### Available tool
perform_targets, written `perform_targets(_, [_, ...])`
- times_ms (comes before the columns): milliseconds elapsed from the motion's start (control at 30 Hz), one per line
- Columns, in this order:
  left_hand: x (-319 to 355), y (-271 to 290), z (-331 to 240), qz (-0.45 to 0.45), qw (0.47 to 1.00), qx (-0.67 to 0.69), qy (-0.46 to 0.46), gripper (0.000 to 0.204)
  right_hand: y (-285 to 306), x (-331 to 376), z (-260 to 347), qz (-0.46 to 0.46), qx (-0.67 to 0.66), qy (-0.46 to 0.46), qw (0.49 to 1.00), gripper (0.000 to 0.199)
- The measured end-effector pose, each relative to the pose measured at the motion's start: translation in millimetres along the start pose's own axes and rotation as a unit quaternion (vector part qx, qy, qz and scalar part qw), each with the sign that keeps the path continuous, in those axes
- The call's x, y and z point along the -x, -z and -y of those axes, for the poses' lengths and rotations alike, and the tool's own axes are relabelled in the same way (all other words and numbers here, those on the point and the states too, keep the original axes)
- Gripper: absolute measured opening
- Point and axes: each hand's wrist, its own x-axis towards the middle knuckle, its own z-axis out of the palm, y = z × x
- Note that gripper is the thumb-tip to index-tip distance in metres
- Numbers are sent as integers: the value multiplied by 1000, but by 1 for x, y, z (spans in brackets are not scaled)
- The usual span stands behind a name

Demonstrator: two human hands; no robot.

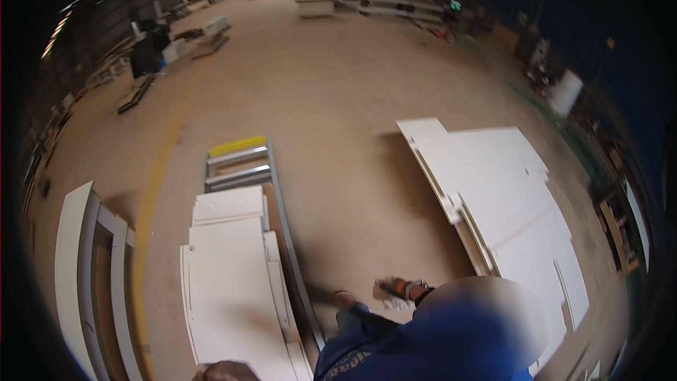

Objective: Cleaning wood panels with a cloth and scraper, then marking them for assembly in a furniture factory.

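Note:
At the bottom edge, my left hand [226, 371] rests at the near end of a stack of white panels [229, 268]. It is cut off, and its fingers do not show clearly. My right hand [399, 296] is low over the floor between two stacks, beyond my blue shirt [423, 346]. It looks closed around something dark and orange, too blurred to name; a dark band circles the wrist. To its right lies a wider stack of white cut panels [508, 204]. A blurred beige rounded shape [525, 310] covers part of that stack's near end.
A ladder with a yellow end [238, 145] lies under the left stack. A white frame-like piece [74, 261] stands at far left, beside a yellow floor line [159, 183]. More boards [317, 5] are piled at the back. A white cylinder [565, 93] stands near the right wall.

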Motion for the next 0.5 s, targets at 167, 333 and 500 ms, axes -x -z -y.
perform_targets(167, [20,-14,-22,151,906,373,134,13,31,-29,75,56,-28,-71,996,53])
perform_targets(333, [-16,72,-4,-125,991,5,-42,32,73,-112,98,92,99,65,989,47])
perform_targets(500, [-59,36,40,-220,965,61,-131,35,105,-245,90,115,154,20,981,52])
